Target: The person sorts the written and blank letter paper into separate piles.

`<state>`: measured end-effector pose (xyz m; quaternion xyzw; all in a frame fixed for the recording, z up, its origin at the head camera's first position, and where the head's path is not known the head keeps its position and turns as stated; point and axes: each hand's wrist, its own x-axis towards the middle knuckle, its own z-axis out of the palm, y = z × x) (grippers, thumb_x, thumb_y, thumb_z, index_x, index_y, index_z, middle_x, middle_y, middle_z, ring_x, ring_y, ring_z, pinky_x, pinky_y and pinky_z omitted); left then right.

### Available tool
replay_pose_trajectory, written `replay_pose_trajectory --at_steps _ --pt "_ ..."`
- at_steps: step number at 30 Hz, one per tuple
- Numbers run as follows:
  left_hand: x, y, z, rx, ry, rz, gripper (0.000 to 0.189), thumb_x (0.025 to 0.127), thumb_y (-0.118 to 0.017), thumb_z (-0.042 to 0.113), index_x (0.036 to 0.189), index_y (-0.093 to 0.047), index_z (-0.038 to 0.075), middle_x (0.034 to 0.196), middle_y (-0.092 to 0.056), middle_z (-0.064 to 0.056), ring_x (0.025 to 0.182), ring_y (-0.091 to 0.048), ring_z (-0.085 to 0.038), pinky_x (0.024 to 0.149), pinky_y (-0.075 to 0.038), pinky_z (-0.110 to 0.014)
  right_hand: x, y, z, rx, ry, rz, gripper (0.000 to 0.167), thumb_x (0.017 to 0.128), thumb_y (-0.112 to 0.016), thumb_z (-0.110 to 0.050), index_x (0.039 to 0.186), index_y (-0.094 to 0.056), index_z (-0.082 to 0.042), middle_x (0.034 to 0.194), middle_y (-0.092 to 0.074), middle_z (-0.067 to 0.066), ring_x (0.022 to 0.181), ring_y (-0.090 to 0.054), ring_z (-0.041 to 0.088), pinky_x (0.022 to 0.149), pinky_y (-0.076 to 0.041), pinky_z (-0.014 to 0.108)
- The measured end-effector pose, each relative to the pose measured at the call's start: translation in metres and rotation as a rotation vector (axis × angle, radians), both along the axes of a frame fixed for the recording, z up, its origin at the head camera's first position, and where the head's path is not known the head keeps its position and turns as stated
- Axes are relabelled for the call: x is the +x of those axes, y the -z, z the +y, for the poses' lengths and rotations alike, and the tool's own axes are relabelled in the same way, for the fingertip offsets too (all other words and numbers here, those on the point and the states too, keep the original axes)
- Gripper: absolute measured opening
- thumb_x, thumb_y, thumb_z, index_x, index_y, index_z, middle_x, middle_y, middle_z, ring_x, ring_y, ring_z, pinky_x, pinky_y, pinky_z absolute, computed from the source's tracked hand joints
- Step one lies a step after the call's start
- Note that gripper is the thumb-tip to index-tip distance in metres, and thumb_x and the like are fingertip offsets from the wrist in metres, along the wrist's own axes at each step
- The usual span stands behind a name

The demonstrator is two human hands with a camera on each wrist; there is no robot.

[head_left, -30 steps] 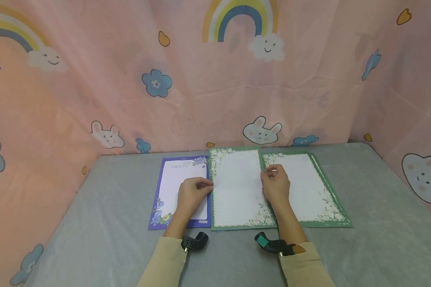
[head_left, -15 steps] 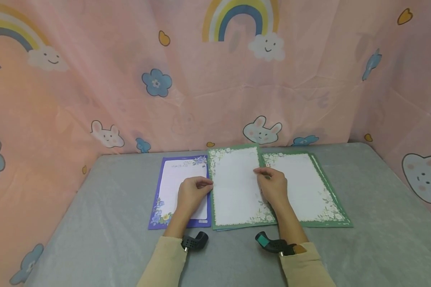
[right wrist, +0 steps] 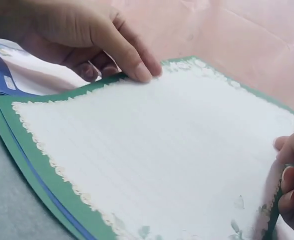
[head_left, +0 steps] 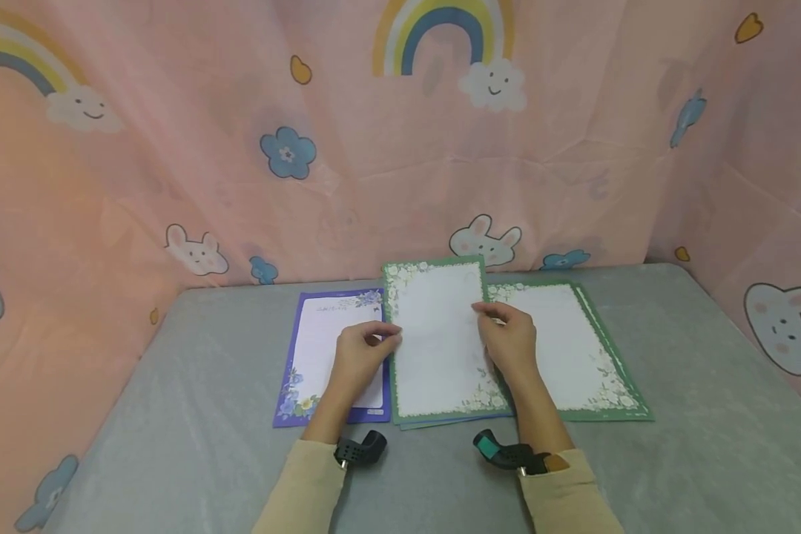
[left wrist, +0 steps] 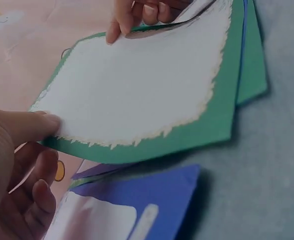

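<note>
A green-bordered sheet of floral stationery paper [head_left: 440,341] lies raised at the middle of the grey table, between my two hands. My left hand [head_left: 360,360] pinches its left edge between thumb and fingers, thumb on top, as the left wrist view shows. On the opposite edge my right hand [head_left: 509,337] pinches the same sheet, which bows slightly between the two. Under it show the edges of a blue sheet [right wrist: 43,192] and another green sheet [left wrist: 254,60]. A purple-bordered sheet [head_left: 310,348] with handwriting at its top lies under my left forearm.
To the right lie green-bordered sheets [head_left: 590,348], overlapping one another, partly behind my right hand. The grey tabletop [head_left: 193,415] spreads out on both sides. A pink patterned curtain [head_left: 347,208] hangs behind the table's far edge.
The middle green-bordered sheet has risen and shifted away from me, baring the edges of sheets beneath. My right hand's fingers have reached leftward over its right edge.
</note>
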<state>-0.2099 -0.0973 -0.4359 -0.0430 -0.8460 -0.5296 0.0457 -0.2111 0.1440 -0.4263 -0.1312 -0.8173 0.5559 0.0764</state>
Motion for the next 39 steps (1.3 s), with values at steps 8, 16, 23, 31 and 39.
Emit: replay_pose_trajectory --at_steps 8,16,23,31,39 --pt "-0.003 -0.017 -0.007 0.14 0.008 -0.01 0.016 0.088 -0.078 0.017 0.103 -0.08 0.012 0.096 -0.077 -0.009 0.075 -0.06 -0.011 0.066 -0.049 -0.021 0.001 -0.021 0.008 -0.046 -0.106 0.006 0.028 0.101 -0.059 -0.018 0.125 -0.07 -0.011 0.133 -0.065 0.006 0.096 -0.058 0.01 0.076 -0.047 0.02" --pt "-0.003 -0.038 -0.01 0.242 -0.006 -0.04 0.02 0.088 -0.079 0.018 0.107 -0.08 0.012 0.094 -0.077 -0.009 0.08 -0.066 -0.01 0.074 -0.054 -0.025 0.011 -0.051 0.009 -0.167 -0.101 0.048 0.03 0.101 -0.062 -0.024 0.126 -0.069 -0.009 0.107 -0.062 -0.011 0.086 -0.045 0.007 0.068 -0.04 0.02" --pt "0.005 -0.054 -0.011 0.236 -0.038 -0.011 0.02 0.088 -0.079 0.019 0.107 -0.08 0.012 0.093 -0.075 -0.009 0.078 -0.061 -0.012 0.07 -0.05 -0.023 0.022 -0.073 0.003 -0.097 -0.138 0.222 0.027 0.1 -0.064 -0.022 0.122 -0.072 -0.008 0.096 -0.062 -0.011 0.05 -0.03 0.007 0.05 -0.034 0.023" --pt "0.015 -0.066 -0.011 0.234 -0.035 -0.02 0.018 0.092 -0.074 0.022 0.108 -0.079 0.014 0.102 -0.077 -0.005 0.081 -0.061 -0.013 0.066 -0.047 -0.024 0.02 -0.099 0.014 0.183 -0.265 0.397 0.026 0.098 -0.067 -0.024 0.12 -0.074 -0.013 0.056 -0.043 -0.006 0.044 -0.029 0.012 0.042 -0.028 0.026" --pt "0.02 -0.066 -0.001 0.247 0.08 -0.058 0.016 0.093 -0.073 0.021 0.107 -0.079 0.015 0.097 -0.074 -0.001 0.077 -0.058 -0.012 0.066 -0.048 -0.023 0.033 -0.091 0.038 0.296 -0.284 0.362 0.024 0.098 -0.067 -0.025 0.119 -0.074 -0.014 0.063 -0.046 0.0 0.047 -0.033 0.014 0.042 -0.03 0.029"
